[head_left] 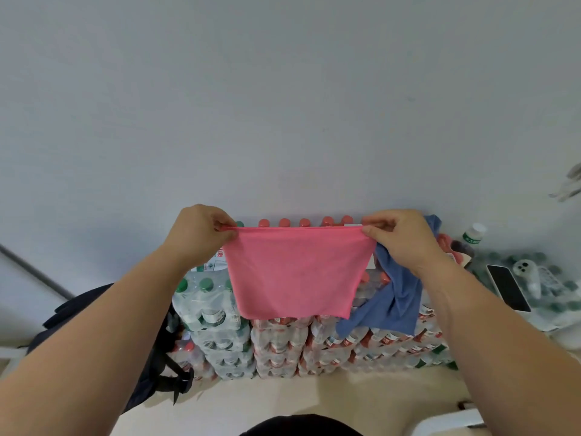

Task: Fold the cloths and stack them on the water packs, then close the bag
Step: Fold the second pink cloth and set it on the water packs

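Cloth is the matter in hand: the pink cloth [295,272] hangs flat at the centre of the frame, stretched by its top edge and falling free below, clear of everything behind it. The left hand [201,234] pinches the upper left corner between thumb and curled fingers, and the right hand [402,240] pinches the upper right corner the same way, the two held well apart so the edge runs taut. We cannot tell whether the cloth is a single layer or already doubled.

Just behind it, at right of centre, a blue cloth [393,306] lies crumpled and unfolded across the top of the water packs [276,344], which fill the lower middle of the frame in stacked rows against the pale wall [283,105]. A dark bag [151,357] slumps at lower left beside the packs; whether it is open we cannot make out. At far right a phone [507,287] lies on another pack, with a white bottle [473,234] above it.

We judge this to be the folding of the first cloth, early in the task, since no folded cloth shows on the packs. The next move, as we see it, calls for bringing the two pinched corners together, or laying the cloth down on the packs to halve it, with the edges kept matched.
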